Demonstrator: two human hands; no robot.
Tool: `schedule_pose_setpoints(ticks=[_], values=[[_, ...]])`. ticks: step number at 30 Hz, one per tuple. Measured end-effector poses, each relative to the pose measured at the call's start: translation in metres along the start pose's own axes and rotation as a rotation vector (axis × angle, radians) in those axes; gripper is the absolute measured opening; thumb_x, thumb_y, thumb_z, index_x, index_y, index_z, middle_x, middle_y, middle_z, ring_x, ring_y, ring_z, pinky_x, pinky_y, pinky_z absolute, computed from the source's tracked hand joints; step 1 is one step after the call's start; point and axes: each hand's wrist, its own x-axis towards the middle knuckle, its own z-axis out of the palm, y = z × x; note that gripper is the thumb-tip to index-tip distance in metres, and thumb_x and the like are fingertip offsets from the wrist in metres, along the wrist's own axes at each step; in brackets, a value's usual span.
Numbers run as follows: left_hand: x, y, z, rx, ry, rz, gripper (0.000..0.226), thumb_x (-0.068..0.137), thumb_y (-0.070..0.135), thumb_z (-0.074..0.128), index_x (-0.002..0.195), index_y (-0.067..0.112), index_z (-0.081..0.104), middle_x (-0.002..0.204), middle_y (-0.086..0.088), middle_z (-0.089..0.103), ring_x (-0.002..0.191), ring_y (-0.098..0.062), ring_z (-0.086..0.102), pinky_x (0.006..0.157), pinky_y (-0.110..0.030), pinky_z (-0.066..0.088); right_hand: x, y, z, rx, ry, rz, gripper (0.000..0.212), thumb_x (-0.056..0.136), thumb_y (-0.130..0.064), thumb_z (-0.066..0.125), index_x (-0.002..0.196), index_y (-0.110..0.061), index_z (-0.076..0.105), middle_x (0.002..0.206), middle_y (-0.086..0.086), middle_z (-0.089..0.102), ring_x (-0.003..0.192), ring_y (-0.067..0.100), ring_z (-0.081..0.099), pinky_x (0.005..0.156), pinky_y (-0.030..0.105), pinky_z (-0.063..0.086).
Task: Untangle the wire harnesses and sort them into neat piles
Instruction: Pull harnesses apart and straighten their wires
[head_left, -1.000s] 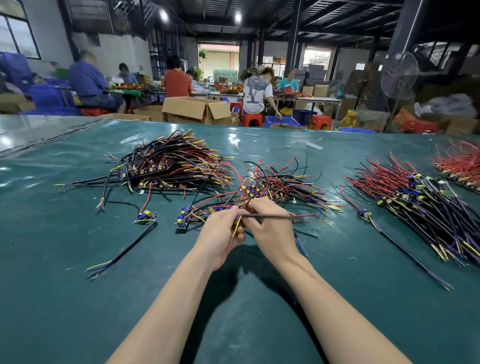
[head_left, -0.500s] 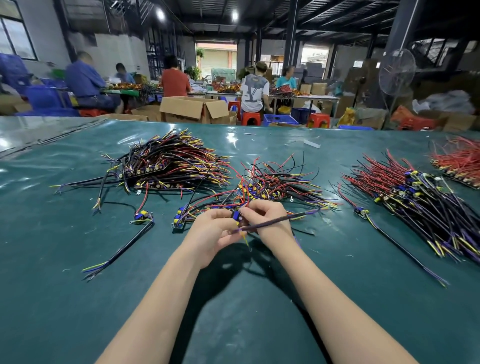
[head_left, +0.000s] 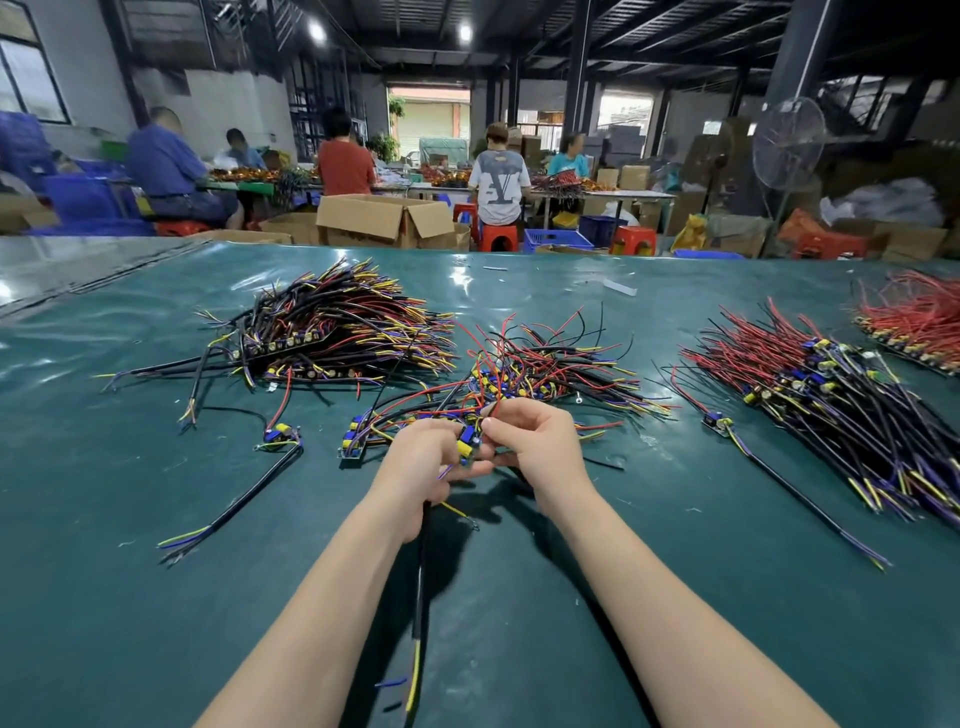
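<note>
big work room at the back, with people (head_left: 498, 176) sitting at far tables. an open cardboard box (head_left: 384, 221) stands past the far edge of the green counter (head_left: 156, 597); what is in it cannot be seen. a blue basket (head_left: 553, 240) sits on the floor near red stools, and its inside is hidden too.

on the counter lie heaps of wire. the left pile (head_left: 337, 332) is mostly black with red and yellow ends. the middle pile (head_left: 545, 369) is a messy tangle of red, black, yellow and blue. the right pile (head_left: 831, 405) has red wires on top and black cables pointing down. a red pile (head_left: 914, 322) lies at the far right edge.

both hands meet just in front of the middle pile. the left hand (head_left: 421, 462) has its fingers curled around a harness (head_left: 467, 441) with blue and yellow parts, and its black cable hangs down toward the camera, ending in yellow and blue tips. the right hand (head_left: 540, 447) has its fingers bent and pinches thin red wires (head_left: 493, 400) that run up into the tangle.
</note>
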Motion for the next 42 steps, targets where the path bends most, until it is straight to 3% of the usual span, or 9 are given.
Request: schedule_pose_setpoints(ticks=[5, 12, 18, 21, 24, 28, 33, 36, 42], values=[[0.000, -0.008, 0.004, 0.056, 0.014, 0.059, 0.016, 0.091, 0.016, 0.056, 0.077, 0.016, 0.063, 0.056, 0.006, 0.067, 0.052, -0.004, 0.066, 0.029, -0.010, 0.020, 0.001, -0.001, 0.002, -0.139, 0.074, -0.051, 0.027, 0.080, 0.010, 0.059, 0.065, -0.013, 0.057, 0.061, 0.006, 0.053, 0.049, 0.006, 0.049, 0.048, 0.014, 0.039], [0.001, 0.000, 0.004, -0.069, -0.087, -0.016, 0.014, 0.093, 0.009, 0.051, 0.080, 0.011, 0.057, 0.063, -0.002, 0.071, 0.057, -0.008, 0.069, 0.028, -0.009, 0.017, 0.005, -0.002, 0.007, 0.293, 0.189, 0.069, 0.026, 0.084, 0.013, 0.053, 0.066, -0.006, 0.052, 0.059, 0.006, 0.045, 0.037, 0.004, 0.043, 0.037, 0.015, 0.037], [0.001, 0.002, 0.009, 0.106, -0.068, -0.046, 0.016, 0.088, 0.010, 0.039, 0.073, 0.013, 0.044, 0.043, 0.003, 0.056, 0.034, -0.009, 0.051, 0.031, -0.008, 0.018, 0.006, -0.005, 0.005, 0.121, 0.192, -0.040, 0.028, 0.085, 0.011, 0.053, 0.067, -0.010, 0.054, 0.061, 0.003, 0.051, 0.040, -0.003, 0.047, 0.042, 0.011, 0.040], [0.003, -0.001, 0.009, 0.120, -0.060, -0.031, 0.020, 0.089, 0.017, 0.041, 0.069, 0.017, 0.042, 0.040, 0.005, 0.050, 0.030, -0.008, 0.040, 0.033, -0.008, 0.019, 0.006, -0.006, 0.004, 0.102, 0.166, -0.047, 0.021, 0.085, 0.014, 0.050, 0.074, -0.003, 0.057, 0.063, 0.006, 0.053, 0.040, -0.002, 0.048, 0.042, 0.012, 0.042], [0.004, -0.004, 0.008, 0.128, -0.062, 0.040, 0.022, 0.092, 0.017, 0.042, 0.070, 0.018, 0.045, 0.043, 0.005, 0.054, 0.035, -0.009, 0.051, 0.033, -0.009, 0.024, 0.006, -0.008, 0.004, 0.097, 0.141, -0.040, 0.017, 0.084, 0.015, 0.048, 0.091, 0.003, 0.058, 0.061, 0.007, 0.052, 0.040, -0.001, 0.048, 0.043, 0.012, 0.043], [0.004, -0.008, 0.008, 0.104, -0.107, 0.063, 0.024, 0.091, 0.006, 0.038, 0.070, 0.014, 0.044, 0.047, 0.004, 0.055, 0.043, -0.011, 0.057, 0.038, -0.017, 0.041, 0.006, -0.009, 0.001, 0.165, 0.099, 0.083, 0.018, 0.087, 0.009, 0.050, 0.079, -0.005, 0.058, 0.050, -0.003, 0.056, 0.039, 0.000, 0.049, 0.041, 0.012, 0.041], [0.003, -0.007, 0.006, 0.145, -0.063, 0.080, 0.024, 0.090, 0.009, 0.045, 0.067, 0.018, 0.045, 0.043, 0.009, 0.047, 0.035, -0.005, 0.038, 0.033, -0.011, 0.021, 0.007, -0.009, -0.009, 0.114, -0.088, 0.259, 0.019, 0.087, 0.000, 0.056, 0.071, -0.008, 0.061, 0.045, -0.006, 0.057, 0.037, 0.001, 0.048, 0.039, 0.011, 0.040], [0.002, -0.005, 0.004, 0.191, -0.048, 0.113, 0.024, 0.090, 0.011, 0.049, 0.067, 0.017, 0.054, 0.040, 0.009, 0.042, 0.033, -0.004, 0.032, 0.032, -0.011, 0.018, 0.006, -0.007, -0.008, 0.108, -0.145, 0.280, 0.022, 0.085, 0.003, 0.056, 0.067, -0.007, 0.063, 0.044, -0.005, 0.054, 0.037, 0.001, 0.046, 0.039, 0.011, 0.036], [-0.002, -0.005, 0.008, 0.264, -0.110, 0.150, 0.028, 0.089, 0.009, 0.051, 0.063, 0.014, 0.060, 0.039, 0.008, 0.040, 0.033, -0.005, 0.031, 0.034, -0.011, 0.017, 0.011, -0.006, -0.005, 0.438, 0.106, 0.290, 0.018, 0.087, 0.008, 0.050, 0.073, 0.001, 0.058, 0.041, -0.002, 0.048, 0.034, 0.002, 0.038, 0.034, 0.012, 0.031]])
